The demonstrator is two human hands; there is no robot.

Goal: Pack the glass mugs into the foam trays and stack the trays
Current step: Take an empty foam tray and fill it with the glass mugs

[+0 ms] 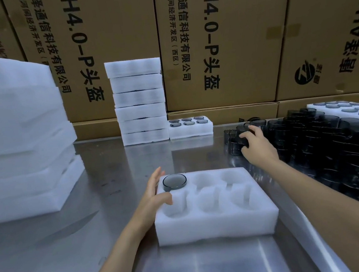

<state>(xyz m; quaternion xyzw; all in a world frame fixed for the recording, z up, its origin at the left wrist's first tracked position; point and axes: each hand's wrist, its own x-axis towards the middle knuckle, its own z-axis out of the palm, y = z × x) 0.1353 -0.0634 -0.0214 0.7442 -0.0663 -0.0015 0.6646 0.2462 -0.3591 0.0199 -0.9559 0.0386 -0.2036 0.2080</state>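
A white foam tray (pixel 217 226) with six round pockets lies in front of me on the steel table. One dark glass mug (pixel 174 181) sits in its far left pocket; the other pockets hold nothing. My left hand (pixel 155 194) rests against the tray's left edge, fingers straight, thumb on the top surface. My right hand (pixel 256 144) reaches to the right into a crowd of dark glass mugs (pixel 318 143), fingers curled round one mug (pixel 237 145) at the near left edge of the group.
A stack of several closed foam trays (pixel 138 102) stands at the back, with one filled tray (pixel 190 127) beside it. A tall pile of foam sheets (pixel 20 136) sits at left. Another filled tray (pixel 345 108) lies far right. Cardboard boxes (pixel 220 45) wall the back.
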